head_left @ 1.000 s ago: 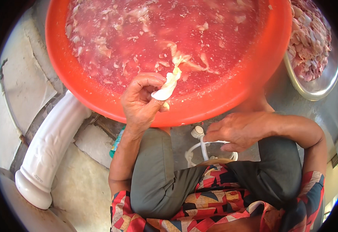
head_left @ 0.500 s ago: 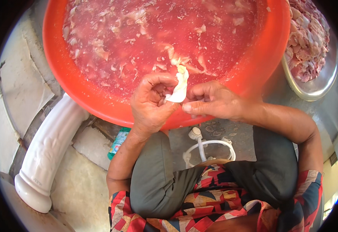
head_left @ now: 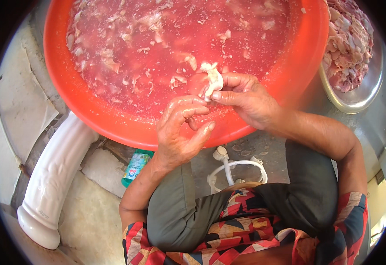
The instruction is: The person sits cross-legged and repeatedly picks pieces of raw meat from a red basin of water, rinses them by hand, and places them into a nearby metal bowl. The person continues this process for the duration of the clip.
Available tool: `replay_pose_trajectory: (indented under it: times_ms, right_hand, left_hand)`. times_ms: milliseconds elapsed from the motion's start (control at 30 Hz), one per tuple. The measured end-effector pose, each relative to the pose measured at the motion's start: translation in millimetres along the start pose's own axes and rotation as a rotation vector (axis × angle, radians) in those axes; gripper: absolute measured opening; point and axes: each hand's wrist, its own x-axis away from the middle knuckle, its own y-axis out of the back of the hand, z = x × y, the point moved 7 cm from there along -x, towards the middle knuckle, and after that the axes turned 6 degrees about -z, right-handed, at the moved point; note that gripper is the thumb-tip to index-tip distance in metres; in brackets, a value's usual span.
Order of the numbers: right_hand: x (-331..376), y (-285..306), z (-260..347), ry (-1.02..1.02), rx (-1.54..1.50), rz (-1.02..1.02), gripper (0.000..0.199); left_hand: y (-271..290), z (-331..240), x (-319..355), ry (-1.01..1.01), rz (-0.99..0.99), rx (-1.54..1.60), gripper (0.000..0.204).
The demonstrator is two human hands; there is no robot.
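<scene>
Basin (head_left: 308,48) of orange-red plastic, wide and round, fills the space before you, holding cloudy pinkish-red water (head_left: 166,62) dotted with many pale scraps. Below it, your 2 bent legs in dark grey-green cloth trousers (head_left: 171,212) spread at the knees. A glossy white curved ceramic column (head_left: 56,176) leans at your left, its upper end just beside the basin's edge. At your right, a shiny silver metal tray (head_left: 350,107) with a rounded rim bears a heaped pile of pink and pale raw meat (head_left: 352,48). Between your knees lies a looped white hose (head_left: 246,163) with a round-headed sprayer (head_left: 220,153).

Your right hand (head_left: 255,101) is closed to a pinch, thumb against index finger. Your left hand (head_left: 177,132) is loosely curled, thumb well apart from the fingers, with nothing seen in its grasp. Next to your left forearm stands or lies a teal-green labelled bottle (head_left: 135,168); you cannot tell which. Smallest is the soft, creamy-white piece (head_left: 214,79), held in your right pinch over the basin, close to your left fingertips; whether they touch it is unclear.
</scene>
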Motion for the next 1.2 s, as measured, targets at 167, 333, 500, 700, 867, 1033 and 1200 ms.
replay_pose_trajectory:
  times_ms: [167, 333, 500, 700, 867, 1033, 1200]
  right_hand:
    - [0, -4, 6, -0.054, -0.021, 0.055, 0.014]
    - [7, -17, 8, -0.245, -0.102, 0.084, 0.022]
    - [14, -21, -1, -0.178, 0.175, 0.199, 0.020]
    - [29, -21, -13, -0.256, 0.476, 0.273, 0.005]
    - [33, -20, -7, -0.147, 0.649, 0.301, 0.006]
    - [33, -16, 4, -0.102, 0.745, 0.241, 0.009]
    - [30, -6, 11, -0.104, 0.698, 0.142, 0.013]
  left_hand:
    - [14, 18, -2, 0.087, -0.138, 0.037, 0.017]
    - [0, 53, -7, 0.407, -0.011, 0.369, 0.036]
    - [-22, 63, -4, 0.771, 0.113, 0.822, 0.050]
    - [-27, 75, -7, 0.918, 0.104, 1.144, 0.052]
    - [-18, 84, -11, 0.936, -0.045, 1.191, 0.033]
    - [-6, 85, -18, 0.865, -0.150, 1.222, 0.019]
    - [13, 82, -20, 0.778, -0.167, 1.183, 0.024]
